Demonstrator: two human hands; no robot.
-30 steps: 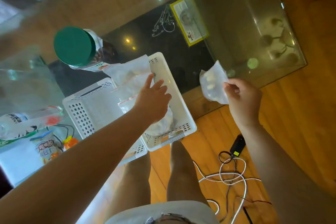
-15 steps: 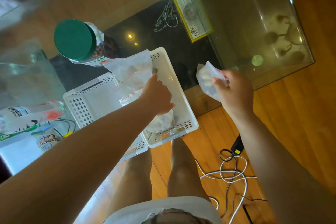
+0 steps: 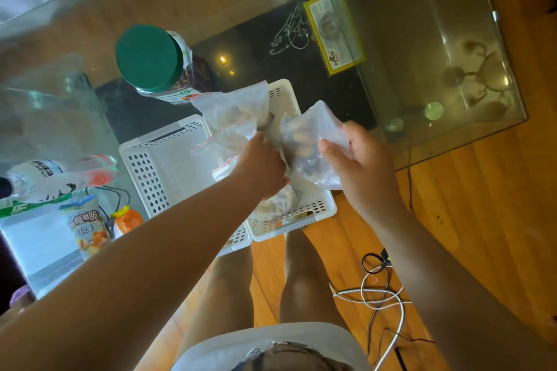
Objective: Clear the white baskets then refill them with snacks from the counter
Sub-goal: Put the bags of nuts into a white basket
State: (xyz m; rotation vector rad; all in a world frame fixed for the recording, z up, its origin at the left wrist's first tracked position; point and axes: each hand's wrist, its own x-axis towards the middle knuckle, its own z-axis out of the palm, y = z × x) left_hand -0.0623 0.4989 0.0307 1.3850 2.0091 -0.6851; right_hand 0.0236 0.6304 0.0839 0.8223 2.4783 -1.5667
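Over the right-hand white basket [image 3: 324,208], the right hand [image 3: 366,170] grips a soft, light clear snack bag [image 3: 310,141]; the left hand [image 3: 262,166] clutches the zip bags [image 3: 232,117] inside it. The film looks slippery and the contents crushable, so a gathered top edge seems the safest hold.

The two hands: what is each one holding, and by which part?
Right hand grips a clear snack bag by its side edge. Left hand holds another clear bag at its lower end.

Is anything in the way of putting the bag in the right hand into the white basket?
Partly. The right hand holds a bag above the basket. Under it, the left hand grips other bags, filling much of the space.
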